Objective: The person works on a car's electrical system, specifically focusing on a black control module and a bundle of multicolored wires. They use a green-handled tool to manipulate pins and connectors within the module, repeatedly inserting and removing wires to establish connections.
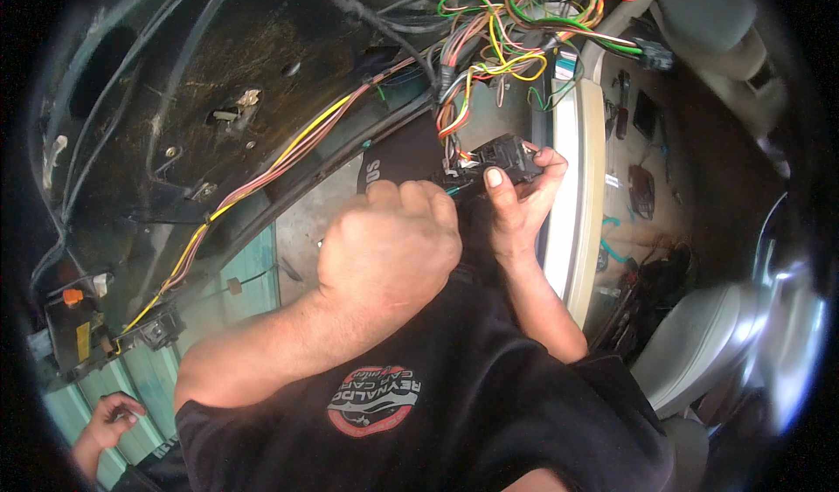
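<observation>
My right hand [520,204] grips a black plastic connector housing [502,155], its thumb on the front and its fingers round the right end. A bundle of coloured wires [461,99] runs down into the housing. My left hand [389,239] is closed just below and left of the housing, its knuckles toward me; what it holds is hidden. A thin teal piece [454,190] shows beside its fingertips, against the housing.
A black panel [175,64] with wires fills the upper left. A white-and-cream sill [577,212] runs beside my right arm, with tools [622,107] beyond it. A grey seat [699,343] is at right. Another person's hand [114,422] shows at lower left, near green corrugated sheet [131,378].
</observation>
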The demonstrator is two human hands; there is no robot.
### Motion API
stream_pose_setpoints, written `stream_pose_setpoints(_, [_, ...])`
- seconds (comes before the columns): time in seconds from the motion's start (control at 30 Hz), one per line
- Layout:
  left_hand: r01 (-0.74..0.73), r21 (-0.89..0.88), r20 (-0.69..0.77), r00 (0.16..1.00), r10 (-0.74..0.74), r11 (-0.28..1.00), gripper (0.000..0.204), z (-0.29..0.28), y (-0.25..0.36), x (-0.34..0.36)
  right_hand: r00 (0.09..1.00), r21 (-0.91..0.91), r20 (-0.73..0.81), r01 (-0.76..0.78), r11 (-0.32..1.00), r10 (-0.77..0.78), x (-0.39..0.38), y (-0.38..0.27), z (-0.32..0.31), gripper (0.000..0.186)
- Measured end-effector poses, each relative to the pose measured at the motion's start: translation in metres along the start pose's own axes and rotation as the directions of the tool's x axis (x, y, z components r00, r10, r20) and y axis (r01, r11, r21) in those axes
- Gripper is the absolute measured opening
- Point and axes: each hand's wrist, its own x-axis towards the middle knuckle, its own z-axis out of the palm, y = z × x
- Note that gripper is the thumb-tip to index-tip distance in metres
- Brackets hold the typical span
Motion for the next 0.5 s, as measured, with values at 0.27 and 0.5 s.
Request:
stream_pose_setpoints(0.27, [-0.120,-0.103,0.090,0.988,0.130,0.987,0.011,-0.004,-0.024,0.010,0.994,0.005,0.107,-0.020,1.000,0.020,0.005,0.006,-0.007,0.073])
stream_pose_setpoints(0.5, [0.042,-0.269,0.012,0.999,-0.041,0.962,0.025,0.008,-0.011,-0.007,1.000,0.107,0.006,0.022,0.994,-0.023,0.004,0.027,-0.006,0.073])
